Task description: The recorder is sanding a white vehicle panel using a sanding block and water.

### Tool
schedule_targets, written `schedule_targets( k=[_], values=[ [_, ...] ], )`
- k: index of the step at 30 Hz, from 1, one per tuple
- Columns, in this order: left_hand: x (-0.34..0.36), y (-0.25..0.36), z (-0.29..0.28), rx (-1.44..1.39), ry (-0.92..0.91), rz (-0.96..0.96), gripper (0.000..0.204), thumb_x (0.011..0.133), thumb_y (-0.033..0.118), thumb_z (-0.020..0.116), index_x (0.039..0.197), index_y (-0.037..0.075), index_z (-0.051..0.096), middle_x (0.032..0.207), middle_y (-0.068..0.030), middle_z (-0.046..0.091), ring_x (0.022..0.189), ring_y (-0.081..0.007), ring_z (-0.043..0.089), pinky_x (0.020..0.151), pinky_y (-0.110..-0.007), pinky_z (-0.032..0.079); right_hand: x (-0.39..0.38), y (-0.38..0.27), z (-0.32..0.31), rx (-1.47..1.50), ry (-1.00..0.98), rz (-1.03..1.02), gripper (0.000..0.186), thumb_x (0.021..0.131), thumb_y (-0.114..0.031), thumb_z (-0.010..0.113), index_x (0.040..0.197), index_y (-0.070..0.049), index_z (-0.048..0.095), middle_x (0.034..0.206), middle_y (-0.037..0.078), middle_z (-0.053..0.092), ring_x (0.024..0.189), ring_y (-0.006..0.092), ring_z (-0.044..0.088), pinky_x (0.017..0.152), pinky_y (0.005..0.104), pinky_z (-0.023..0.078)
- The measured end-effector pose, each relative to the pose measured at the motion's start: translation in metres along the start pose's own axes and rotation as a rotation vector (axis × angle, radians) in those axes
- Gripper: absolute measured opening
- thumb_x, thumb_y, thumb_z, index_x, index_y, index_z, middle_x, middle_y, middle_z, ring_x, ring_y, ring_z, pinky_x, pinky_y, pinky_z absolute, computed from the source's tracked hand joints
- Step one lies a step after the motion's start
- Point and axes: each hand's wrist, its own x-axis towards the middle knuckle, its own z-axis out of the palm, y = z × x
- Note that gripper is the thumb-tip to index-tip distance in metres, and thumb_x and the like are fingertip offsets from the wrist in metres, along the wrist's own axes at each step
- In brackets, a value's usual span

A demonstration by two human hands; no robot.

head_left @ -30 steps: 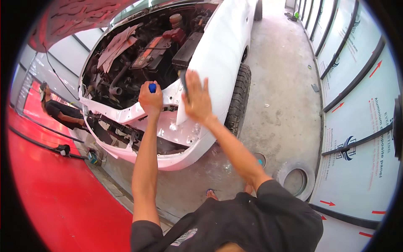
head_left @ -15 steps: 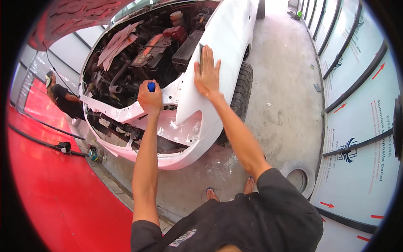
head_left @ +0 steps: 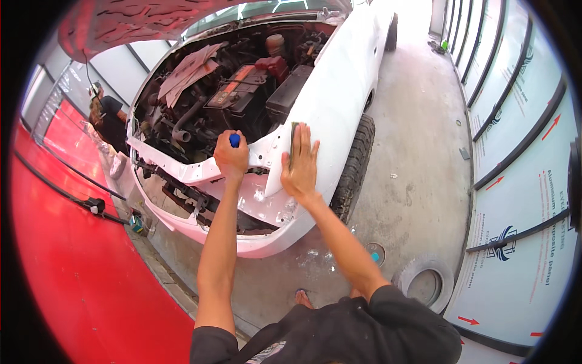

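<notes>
I have my right hand [head_left: 301, 164] flat, fingers spread, pressing a thin greenish sanding pad [head_left: 293, 143] on the white car fender [head_left: 330, 103]. At nine o'clock of it, my left hand [head_left: 231, 159] fists a blue-capped tool [head_left: 234, 140]. Patchy fender: sanding looks midway.

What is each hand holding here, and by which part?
Left hand fists a blue-tipped tool; only its tip shows. Right hand presses a flat pad against the white fender.
</notes>
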Motion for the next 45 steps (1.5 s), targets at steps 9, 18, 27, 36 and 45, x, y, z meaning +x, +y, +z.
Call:
schedule_targets(
  k=[9, 18, 27, 36, 45],
  values=[
    [0.006, -0.001, 0.001, 0.026, 0.008, -0.023, 0.016, 0.089, 0.02, 0.072, 0.092, 0.005, 0.068, 0.087, -0.0173, 0.069, 0.08, -0.0404, 0.068, 0.072, -0.046, 0.052, 0.009, -0.009, -0.002, -0.105, -0.064, -0.076, 0.066, 0.103, -0.027, 0.047, 0.16, -0.002, 0.024, 0.166, 0.017, 0.025, 0.155, 0.0315, 0.02, 0.123, 0.0613, 0.015],
    [0.001, 0.002, 0.003, 0.007, -0.015, -0.036, 0.017, 0.09, 0.021, 0.071, 0.093, 0.004, 0.068, 0.09, -0.0169, 0.069, 0.083, -0.0394, 0.068, 0.074, -0.045, 0.052, 0.012, -0.004, 0.001, -0.132, -0.054, -0.083, 0.062, 0.104, -0.026, 0.045, 0.158, -0.001, 0.028, 0.163, 0.016, 0.032, 0.154, 0.0309, 0.024, 0.122, 0.0622, 0.016],
    [0.003, 0.009, 0.003, 0.011, -0.017, -0.035, 0.017, 0.09, 0.02, 0.071, 0.092, 0.004, 0.067, 0.089, -0.0165, 0.068, 0.082, -0.0393, 0.067, 0.073, -0.046, 0.052, 0.062, 0.008, -0.007, -0.181, -0.066, -0.084, 0.064, 0.104, -0.028, 0.044, 0.159, 0.001, 0.025, 0.165, 0.016, 0.027, 0.155, 0.0305, 0.022, 0.123, 0.0625, 0.012],
    [0.006, 0.009, 0.006, 0.011, -0.015, -0.013, 0.017, 0.09, 0.02, 0.071, 0.092, 0.004, 0.067, 0.089, -0.0167, 0.069, 0.082, -0.0392, 0.068, 0.074, -0.045, 0.053, 0.093, 0.028, -0.01, -0.148, -0.052, -0.038, 0.064, 0.104, -0.025, 0.044, 0.16, -0.001, 0.024, 0.166, 0.016, 0.025, 0.155, 0.0319, 0.021, 0.123, 0.063, 0.009],
    [0.006, 0.009, 0.008, 0.017, 0.028, -0.015, 0.015, 0.089, 0.018, 0.072, 0.09, 0.003, 0.068, 0.088, -0.0172, 0.069, 0.08, -0.0386, 0.068, 0.073, -0.045, 0.052, 0.085, 0.039, -0.015, -0.102, -0.034, 0.012, 0.065, 0.106, -0.024, 0.041, 0.163, -0.007, 0.016, 0.169, 0.011, 0.02, 0.156, 0.0278, 0.018, 0.124, 0.0614, 0.006]
  ],
)
